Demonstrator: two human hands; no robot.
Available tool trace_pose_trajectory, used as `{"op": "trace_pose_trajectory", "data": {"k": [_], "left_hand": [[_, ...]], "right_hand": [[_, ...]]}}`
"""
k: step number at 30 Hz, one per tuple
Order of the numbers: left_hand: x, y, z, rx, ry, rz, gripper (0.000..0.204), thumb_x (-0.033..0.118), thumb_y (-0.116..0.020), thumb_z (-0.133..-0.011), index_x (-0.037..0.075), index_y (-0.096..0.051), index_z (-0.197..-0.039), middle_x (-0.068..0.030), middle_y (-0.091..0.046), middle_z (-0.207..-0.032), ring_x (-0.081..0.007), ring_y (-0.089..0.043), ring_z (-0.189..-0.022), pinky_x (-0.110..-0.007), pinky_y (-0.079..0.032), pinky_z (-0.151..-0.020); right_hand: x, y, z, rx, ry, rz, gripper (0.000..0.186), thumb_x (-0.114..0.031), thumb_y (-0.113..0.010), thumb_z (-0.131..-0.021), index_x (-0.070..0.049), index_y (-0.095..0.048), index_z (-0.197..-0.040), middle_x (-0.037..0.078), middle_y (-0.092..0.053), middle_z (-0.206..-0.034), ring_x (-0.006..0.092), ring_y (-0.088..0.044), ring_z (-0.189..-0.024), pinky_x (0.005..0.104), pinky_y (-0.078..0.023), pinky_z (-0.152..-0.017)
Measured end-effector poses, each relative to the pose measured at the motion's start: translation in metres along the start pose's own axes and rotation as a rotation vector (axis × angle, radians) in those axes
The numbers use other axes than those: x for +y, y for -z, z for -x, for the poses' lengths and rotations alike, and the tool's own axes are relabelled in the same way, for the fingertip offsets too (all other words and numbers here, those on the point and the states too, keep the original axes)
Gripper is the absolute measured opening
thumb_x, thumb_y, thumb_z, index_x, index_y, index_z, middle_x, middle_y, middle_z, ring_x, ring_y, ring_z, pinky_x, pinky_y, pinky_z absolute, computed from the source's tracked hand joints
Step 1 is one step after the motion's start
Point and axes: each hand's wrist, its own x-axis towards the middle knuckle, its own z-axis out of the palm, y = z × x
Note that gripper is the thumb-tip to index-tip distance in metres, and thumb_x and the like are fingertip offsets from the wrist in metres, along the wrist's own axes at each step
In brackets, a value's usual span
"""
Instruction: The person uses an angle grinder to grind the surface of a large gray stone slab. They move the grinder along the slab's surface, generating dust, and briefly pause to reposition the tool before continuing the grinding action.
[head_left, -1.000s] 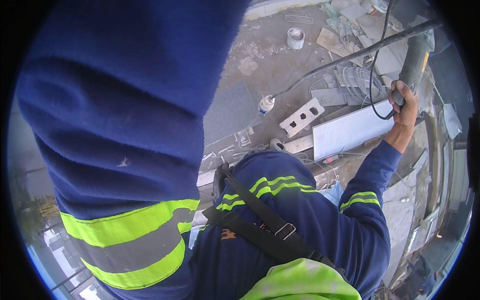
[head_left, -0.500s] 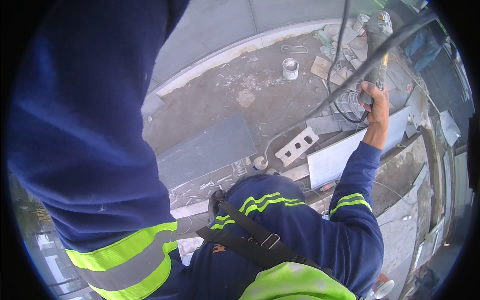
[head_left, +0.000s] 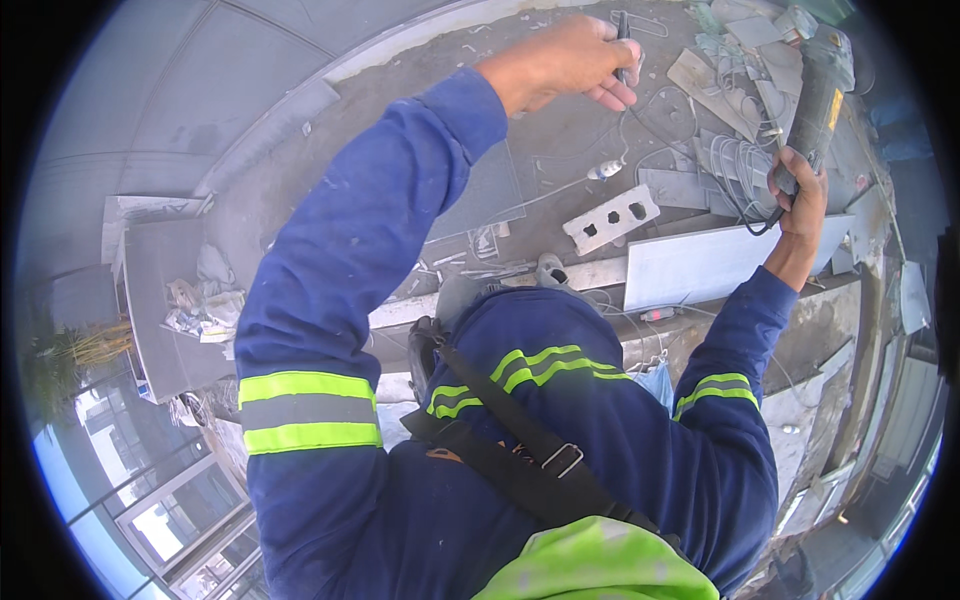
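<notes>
My left hand (head_left: pixel 575 70) is raised at the top middle of the head view, fingers closed round a thin black cord (head_left: pixel 623 40). At the upper right my right hand (head_left: pixel 800 190) grips the lower end of a long, dark grey power tool (head_left: pixel 818 110), which looks like an angle grinder, held upright with its metal head uppermost. A black cord hangs in a loop from the tool's lower end. Below the hands, on the dusty floor, are a white plug connector (head_left: pixel 604 171) and a pale block with three holes (head_left: pixel 610 218).
A pale board (head_left: pixel 700 260) leans beside a ledge below me. Coiled cables (head_left: pixel 740 170), scraps (head_left: pixel 710 85) and broken pieces litter the right. Grey wall panels (head_left: pixel 160 90) line the upper left. A grey sheet (head_left: pixel 160 340) with debris and glazed frames (head_left: pixel 165 515) show at the left.
My left arm has swung from filling the left side to the upper middle, its hand now visible on the cord. The tool stays in my right hand, shifted rightward since half a second ago.
</notes>
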Motion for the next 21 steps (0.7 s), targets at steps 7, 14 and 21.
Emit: {"op": "trace_pose_trajectory", "data": {"k": [7,14,21], "left_hand": [[-0.176,0.016,0.094,0.056,0.063,-0.585,0.061,0.037,-0.064,-0.111,0.005,-0.055,-0.162,-0.0247,-0.071,-0.147,-0.0397,-0.070,-0.134,-0.048,-0.054,-0.114],[-0.399,0.011,0.393,0.507,0.724,-0.644,0.047,0.039,-0.068,-0.104,0.002,-0.074,-0.133,-0.0341,-0.076,-0.124,-0.0503,-0.072,-0.121,-0.057,-0.057,-0.104],[-0.479,-0.137,0.554,0.729,1.416,0.372,0.041,0.032,-0.071,-0.102,0.003,-0.076,-0.130,-0.0126,-0.077,-0.109,-0.0228,-0.079,-0.091,-0.046,-0.067,-0.073]], "right_hand": [[0.008,-0.016,0.007,-0.073,-0.073,-0.039,0.035,-0.028,-0.082,-0.085,-0.003,-0.067,-0.106,0.005,-0.066,-0.082,0.0133,-0.059,-0.055,0.0236,-0.030,-0.040],[0.039,-0.045,0.010,-0.166,-0.138,-0.112,0.032,-0.023,-0.082,-0.085,-0.005,-0.066,-0.106,0.005,-0.066,-0.082,0.0134,-0.059,-0.055,0.0247,-0.030,-0.041],[0.064,-0.090,0.020,-0.211,-0.154,-0.069,0.031,-0.027,-0.081,-0.086,-0.005,-0.067,-0.104,0.004,-0.066,-0.083,0.0131,-0.057,-0.058,0.0240,-0.031,-0.044]]}}
